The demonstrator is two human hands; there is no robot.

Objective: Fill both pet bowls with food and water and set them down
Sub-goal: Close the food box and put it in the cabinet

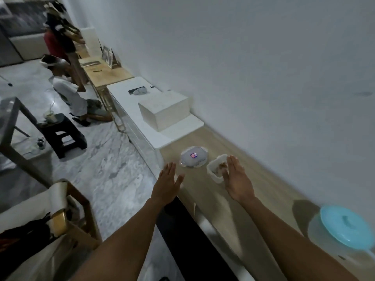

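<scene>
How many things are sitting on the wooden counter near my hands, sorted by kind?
Open containers with food: 1, the open tub
Closed clear containers: 1, the lidded box
Blue lids: 1, the blue lid on a bowl
Total: 3

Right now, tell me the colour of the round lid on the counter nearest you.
Light turquoise blue lid, knob on top; shown in the head view.
</scene>
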